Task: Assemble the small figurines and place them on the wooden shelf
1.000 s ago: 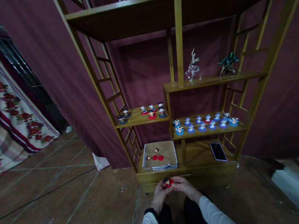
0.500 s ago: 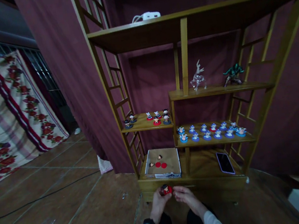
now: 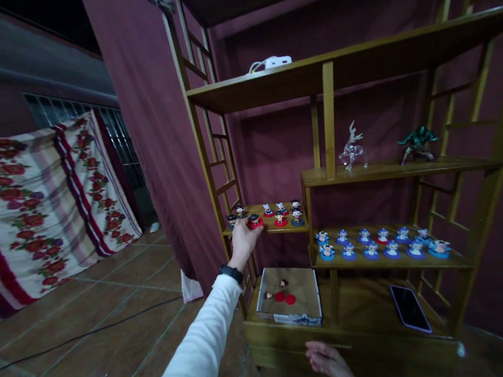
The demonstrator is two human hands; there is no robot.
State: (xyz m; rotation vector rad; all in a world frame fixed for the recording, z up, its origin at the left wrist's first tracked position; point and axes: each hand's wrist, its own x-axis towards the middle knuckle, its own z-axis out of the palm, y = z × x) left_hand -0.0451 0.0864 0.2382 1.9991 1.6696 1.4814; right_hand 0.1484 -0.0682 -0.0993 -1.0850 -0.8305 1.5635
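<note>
My left hand [image 3: 244, 241] reaches to the small left shelf [image 3: 269, 225], its fingers closed on a small black-haired figurine [image 3: 255, 219] with a red round base, at shelf level. Other figurines stand beside it, one on a red base [image 3: 280, 218] and one on a dark base [image 3: 296, 216]. Low in front of the cabinet, my right hand [image 3: 325, 359] has its fingers curled together. A thin pale line shows beside its fingertips; I cannot make out whether it is held. Below the left shelf, a shallow cardboard box [image 3: 309, 274] contains red discs [image 3: 289, 299] and small figurine pieces [image 3: 283, 283].
Several blue and purple based figurines [image 3: 371, 250] line the right shelf. Above them stand a clear deer figure [image 3: 351, 149] and a green-dark figure [image 3: 417, 145]. A phone [image 3: 410, 308] lies at lower right. A white power strip [image 3: 277, 61] sits on the upper shelf.
My left hand has gone from in front of the box up to the left shelf with the red-based figurine. My right hand has parted from it and stays low. The view has shifted.
</note>
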